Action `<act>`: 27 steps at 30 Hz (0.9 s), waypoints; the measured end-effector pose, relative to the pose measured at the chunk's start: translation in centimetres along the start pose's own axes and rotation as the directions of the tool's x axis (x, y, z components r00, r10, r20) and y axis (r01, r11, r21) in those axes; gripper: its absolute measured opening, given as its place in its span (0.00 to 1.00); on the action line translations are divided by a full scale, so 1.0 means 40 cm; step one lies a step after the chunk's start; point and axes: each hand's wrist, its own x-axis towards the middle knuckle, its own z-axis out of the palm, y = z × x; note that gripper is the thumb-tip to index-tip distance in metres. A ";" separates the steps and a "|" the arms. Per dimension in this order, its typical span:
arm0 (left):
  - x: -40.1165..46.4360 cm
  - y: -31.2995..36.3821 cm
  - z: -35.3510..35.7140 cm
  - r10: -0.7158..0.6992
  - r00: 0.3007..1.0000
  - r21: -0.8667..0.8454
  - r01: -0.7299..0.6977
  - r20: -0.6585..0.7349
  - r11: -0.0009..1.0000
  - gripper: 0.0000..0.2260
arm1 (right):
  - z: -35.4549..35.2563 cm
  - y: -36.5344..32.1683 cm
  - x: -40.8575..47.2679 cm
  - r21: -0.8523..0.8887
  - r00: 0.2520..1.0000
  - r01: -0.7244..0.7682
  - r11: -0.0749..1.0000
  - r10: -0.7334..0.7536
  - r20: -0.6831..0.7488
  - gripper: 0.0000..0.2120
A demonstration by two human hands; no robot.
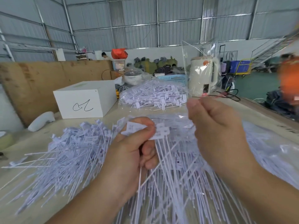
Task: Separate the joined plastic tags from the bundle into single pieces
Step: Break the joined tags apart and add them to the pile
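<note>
My left hand (134,152) pinched the joined tags (159,132) mid-frame. My right hand (215,125) was curled; couldn't tell what it held. Tags looked light & bendy, best grabbed near flat heads.

Tag piles (68,152) crowd table; white box (84,101) blocks far-left.

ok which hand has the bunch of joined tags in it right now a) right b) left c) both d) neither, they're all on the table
b: the left hand grips the joined tags with fingers curled round their stems, while the right hand is raised beside it, off that bunch.
</note>
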 end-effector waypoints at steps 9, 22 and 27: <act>-0.006 0.011 -0.018 -0.038 0.989 0.199 0.009 0.143 0.980 0.06 | 0.011 0.017 -0.030 -0.120 0.860 0.064 0.991 0.006 0.510 0.13; 0.003 0.000 -0.027 -0.133 0.965 0.320 0.056 0.227 0.946 0.14 | 0.025 0.038 -0.032 -0.140 0.890 0.019 0.990 0.047 0.453 0.13; 0.010 -0.006 -0.034 -0.083 0.965 0.455 -0.041 0.249 0.890 0.21 | 0.033 0.042 -0.038 -0.142 0.909 0.065 0.988 0.001 0.418 0.14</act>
